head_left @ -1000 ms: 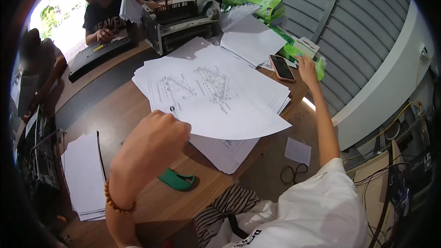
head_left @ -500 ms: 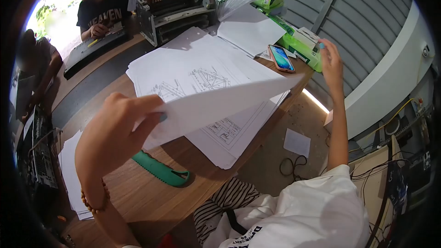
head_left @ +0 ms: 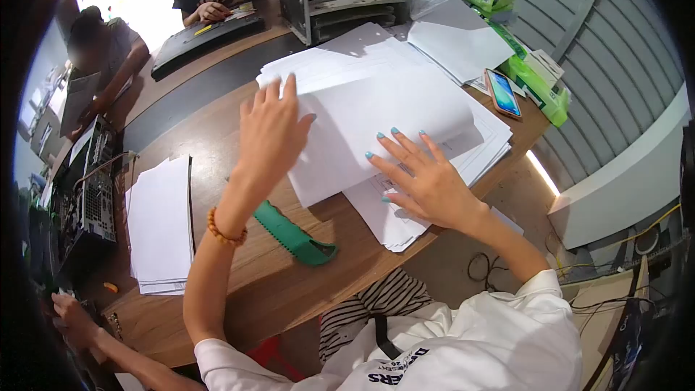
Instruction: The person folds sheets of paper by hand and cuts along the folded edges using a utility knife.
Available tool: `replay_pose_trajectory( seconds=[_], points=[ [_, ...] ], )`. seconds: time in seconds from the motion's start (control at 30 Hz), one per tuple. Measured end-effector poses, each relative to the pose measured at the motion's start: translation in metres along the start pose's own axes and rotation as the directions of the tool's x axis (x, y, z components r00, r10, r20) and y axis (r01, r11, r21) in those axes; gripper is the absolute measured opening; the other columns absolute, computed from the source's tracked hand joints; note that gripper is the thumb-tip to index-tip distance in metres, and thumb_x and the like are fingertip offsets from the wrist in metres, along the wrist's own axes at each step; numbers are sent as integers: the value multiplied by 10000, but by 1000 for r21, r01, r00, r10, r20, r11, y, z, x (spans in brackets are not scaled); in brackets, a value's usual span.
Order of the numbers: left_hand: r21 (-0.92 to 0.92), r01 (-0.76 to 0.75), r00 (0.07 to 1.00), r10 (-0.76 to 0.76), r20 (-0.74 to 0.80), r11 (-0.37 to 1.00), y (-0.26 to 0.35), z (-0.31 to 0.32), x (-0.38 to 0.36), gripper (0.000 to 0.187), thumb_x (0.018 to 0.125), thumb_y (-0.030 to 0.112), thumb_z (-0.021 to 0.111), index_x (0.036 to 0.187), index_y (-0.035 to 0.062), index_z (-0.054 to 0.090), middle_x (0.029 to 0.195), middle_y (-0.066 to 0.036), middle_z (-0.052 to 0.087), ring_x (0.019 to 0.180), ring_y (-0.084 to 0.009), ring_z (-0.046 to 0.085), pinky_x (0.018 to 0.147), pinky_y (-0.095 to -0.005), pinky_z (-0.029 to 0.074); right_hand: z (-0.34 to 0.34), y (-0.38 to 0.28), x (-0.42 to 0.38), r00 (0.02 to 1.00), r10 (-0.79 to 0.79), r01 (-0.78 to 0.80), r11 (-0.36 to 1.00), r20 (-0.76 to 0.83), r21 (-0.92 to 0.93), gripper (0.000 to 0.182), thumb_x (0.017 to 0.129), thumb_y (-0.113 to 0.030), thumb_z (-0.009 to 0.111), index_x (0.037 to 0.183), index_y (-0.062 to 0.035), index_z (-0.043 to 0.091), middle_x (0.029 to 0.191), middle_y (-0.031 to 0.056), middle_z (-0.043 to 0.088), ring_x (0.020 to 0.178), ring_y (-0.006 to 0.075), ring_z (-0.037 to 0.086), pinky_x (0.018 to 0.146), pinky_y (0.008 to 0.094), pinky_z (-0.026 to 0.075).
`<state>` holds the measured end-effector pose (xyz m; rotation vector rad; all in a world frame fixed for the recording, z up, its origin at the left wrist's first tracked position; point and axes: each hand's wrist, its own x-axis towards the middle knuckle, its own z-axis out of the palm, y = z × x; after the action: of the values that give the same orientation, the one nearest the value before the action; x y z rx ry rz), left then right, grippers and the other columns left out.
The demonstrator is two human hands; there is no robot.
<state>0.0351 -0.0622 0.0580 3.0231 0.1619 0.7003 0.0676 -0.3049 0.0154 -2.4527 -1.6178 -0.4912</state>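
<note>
A large sheet of paper [head_left: 384,105] lies curved over on itself, its blank side up, on a stack of printed drawings [head_left: 387,221]. My right hand [head_left: 434,185] rests on the sheet near its lower right part, fingers spread and pointing away from me. At the sheet's left edge, my left hand [head_left: 275,130] has its fingers raised and apart, with the thumb close over the paper. Below it, on the wooden table [head_left: 282,304], is a long green plastic tool with a ridged edge [head_left: 297,235].
A second paper stack [head_left: 159,224] lies at left. A phone [head_left: 502,93] and green packs [head_left: 532,83] are at the right edge. An opened machine [head_left: 340,3] stands behind. Two people sit across the table; another person's hand [head_left: 76,322] shows at lower left.
My right hand has come down from the right onto the sheet. My left hand has let go of the sheet's edge. The sheet now lies lower, and the view has shifted.
</note>
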Motion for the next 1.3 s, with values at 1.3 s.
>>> replay_pose_trajectory(
  seconds=[1.3],
  points=[
    [156, -191, 966, 157, 207, 969, 42, 47, -36, 929, 798, 679, 415, 1352, -55, 280, 1374, -281, 304, 1317, -346, 280, 1040, -526, 240, 48, 55, 71, 999, 23, -24, 996, -24, -81, 479, 910, -336, 463, 1322, -99, 407, 1336, 170, 421, 1272, 317, 361, 1036, 517, 260]
  ],
)
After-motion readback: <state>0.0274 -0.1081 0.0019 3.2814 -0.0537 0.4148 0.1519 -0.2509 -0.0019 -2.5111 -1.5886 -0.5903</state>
